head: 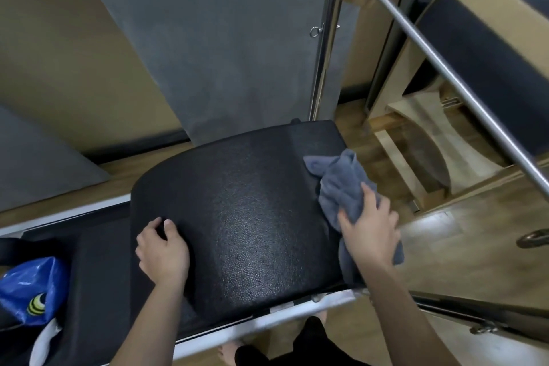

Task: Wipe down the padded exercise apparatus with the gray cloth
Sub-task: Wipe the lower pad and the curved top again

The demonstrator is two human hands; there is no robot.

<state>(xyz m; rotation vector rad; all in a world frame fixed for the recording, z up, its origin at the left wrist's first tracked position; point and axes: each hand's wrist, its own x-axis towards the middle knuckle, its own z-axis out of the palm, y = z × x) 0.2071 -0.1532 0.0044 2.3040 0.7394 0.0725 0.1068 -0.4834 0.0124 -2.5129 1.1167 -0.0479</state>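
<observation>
— How are the hands placed?
— The gray cloth (341, 187) is gripped by the right hand (370, 230) at the black pad's (246, 217) right edge; the left hand (162, 249) is rested there, fingers curled, holding nothing.
— And nearby?
— A blue bag (26, 288) is cut off at left.

The middle of the black pad (246, 217) is bare, so a hand can slide across it. The left hand (162, 249) rests on its near left part. The right hand (370, 227) and gray cloth (341, 184) block its right edge. A blue bag (29, 288) sits near left. A metal bar (445, 74) slants across the far right, above the wooden floor (463, 261).
</observation>
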